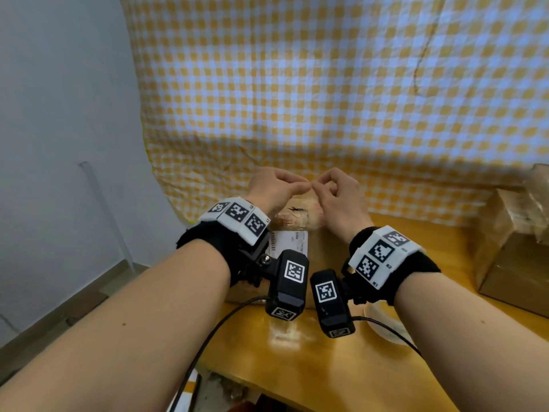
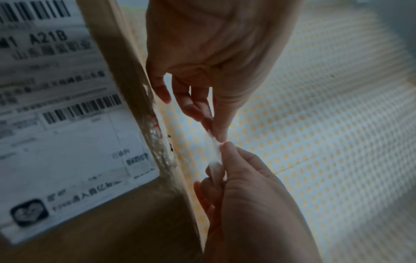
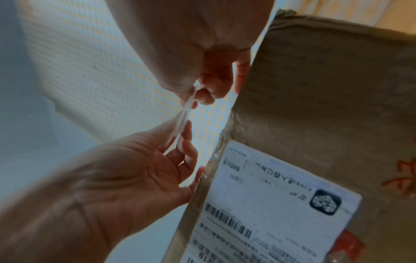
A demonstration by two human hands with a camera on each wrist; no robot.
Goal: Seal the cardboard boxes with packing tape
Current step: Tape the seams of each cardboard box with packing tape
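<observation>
In the head view, the forearms and wrist cameras cover most of the brown cardboard box with a white shipping label [image 1: 292, 243] at centre frame. A second brown cardboard box [image 1: 511, 248] is cut off by the right edge. The label's small print [image 2: 60, 99] is too blurred to read in the left wrist view. The clear strip of tape [image 3: 184, 115] pinched between both hands is a smeared sliver in the right wrist view.

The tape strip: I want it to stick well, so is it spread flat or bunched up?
Bunched: the tape strip looks narrow and crumpled, pinched between left hand and right hand.
</observation>
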